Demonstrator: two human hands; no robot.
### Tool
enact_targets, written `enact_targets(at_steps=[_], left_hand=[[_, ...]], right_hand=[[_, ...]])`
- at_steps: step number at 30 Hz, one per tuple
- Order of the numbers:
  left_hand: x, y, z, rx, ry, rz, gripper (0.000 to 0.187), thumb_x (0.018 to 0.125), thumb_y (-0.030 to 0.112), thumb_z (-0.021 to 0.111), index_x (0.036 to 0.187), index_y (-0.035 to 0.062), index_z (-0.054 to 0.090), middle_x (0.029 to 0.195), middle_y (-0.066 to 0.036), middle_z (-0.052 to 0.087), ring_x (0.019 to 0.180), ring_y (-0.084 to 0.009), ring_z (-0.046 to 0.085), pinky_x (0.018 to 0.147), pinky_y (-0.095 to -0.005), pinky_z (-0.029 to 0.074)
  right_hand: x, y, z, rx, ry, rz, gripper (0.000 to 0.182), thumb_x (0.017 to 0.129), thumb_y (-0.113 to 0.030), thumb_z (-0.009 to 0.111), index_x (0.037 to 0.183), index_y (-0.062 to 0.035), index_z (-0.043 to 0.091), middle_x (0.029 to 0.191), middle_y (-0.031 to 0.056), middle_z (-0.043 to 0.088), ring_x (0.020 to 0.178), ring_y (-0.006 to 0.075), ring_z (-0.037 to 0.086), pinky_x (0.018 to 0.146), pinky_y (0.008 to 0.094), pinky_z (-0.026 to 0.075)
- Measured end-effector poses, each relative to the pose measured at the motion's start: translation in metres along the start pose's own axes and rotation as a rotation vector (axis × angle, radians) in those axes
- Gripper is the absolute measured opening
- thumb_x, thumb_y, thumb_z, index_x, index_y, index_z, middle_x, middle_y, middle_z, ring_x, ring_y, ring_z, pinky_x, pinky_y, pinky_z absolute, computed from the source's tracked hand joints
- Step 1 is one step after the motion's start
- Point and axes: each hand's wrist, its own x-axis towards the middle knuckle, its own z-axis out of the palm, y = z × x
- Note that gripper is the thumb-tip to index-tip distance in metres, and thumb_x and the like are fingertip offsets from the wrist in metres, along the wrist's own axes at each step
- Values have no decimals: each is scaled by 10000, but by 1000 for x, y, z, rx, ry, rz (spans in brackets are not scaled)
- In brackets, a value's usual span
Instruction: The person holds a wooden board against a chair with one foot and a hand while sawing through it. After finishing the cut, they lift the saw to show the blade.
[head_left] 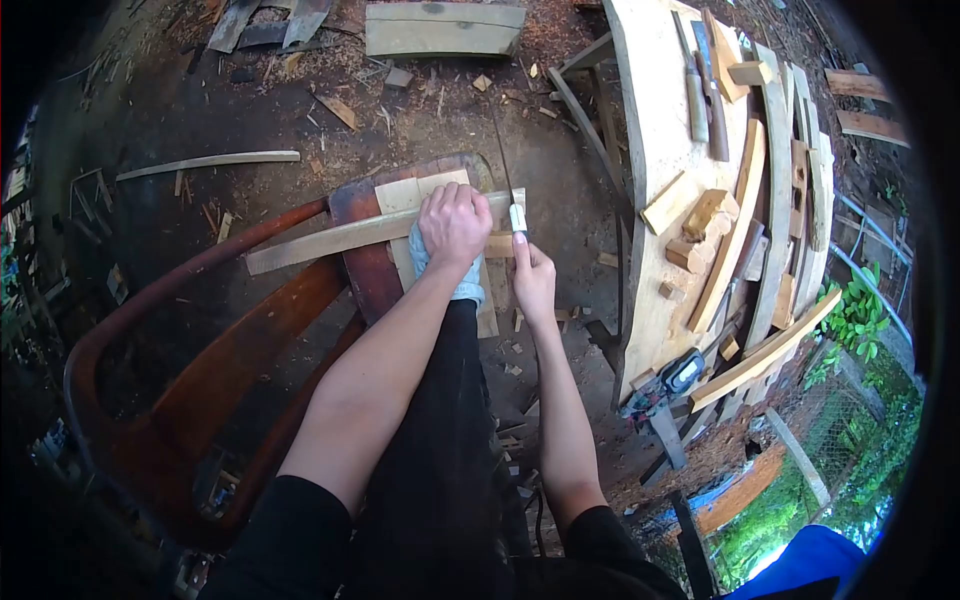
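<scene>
My left hand [455, 225] is closed over a curved wooden strip [330, 240] and presses it onto the seat of a reddish-brown wooden chair [358, 270]. Beneath that hand, my foot in a light blue covering [467, 290] also rests on the seat. My right hand [535, 280] grips the white handle of a handsaw [517, 218], its thumb lying along the handle. The thin blade, seen nearly edge-on, points away from me beside the strip's right end. Whether the teeth are in the wood is hard to make out. A pale board [400, 193] lies under the strip.
To the right stands a wooden workbench [650, 130] bearing chisel-like tools [697, 105], wood blocks [712, 212], curved strips [735, 235] and a dark power tool [665, 385]. A thick plank [445, 30] and another strip [210, 163] lie on the ground among scraps. The chair's curved back [100, 350] reaches left.
</scene>
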Motion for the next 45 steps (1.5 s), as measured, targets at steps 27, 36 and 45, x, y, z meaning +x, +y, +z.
enact_targets(at_steps=[27, 36, 45], left_hand=[[1, -2, 12, 76, 34, 24, 175, 827, 180, 652, 687, 75, 664, 739, -83, 648, 757, -281, 645, 716, -434, 500], [0, -4, 14, 71, 27, 30, 183, 827, 165, 648, 668, 76, 641, 728, -84, 638, 748, -274, 639, 703, -429, 492], [1, -2, 10, 42, 19, 24, 170, 849, 159, 643, 705, 70, 649, 752, -92, 648, 757, -295, 646, 706, -446, 502]], right_hand=[[-17, 17, 8, 16, 21, -56, 482, 1058, -430, 619, 968, 43, 651, 749, 189, 641, 701, 247, 603, 709, 425, 501], [-142, -8, -39, -65, 7, 61, 444, 1076, -383, 589, 918, 32, 603, 652, 181, 543, 608, 247, 561, 623, 424, 466], [-274, -39, -134, 29, -110, 279, 350, 1070, -307, 577, 914, 5, 579, 633, 98, 532, 590, 150, 539, 573, 359, 430]])
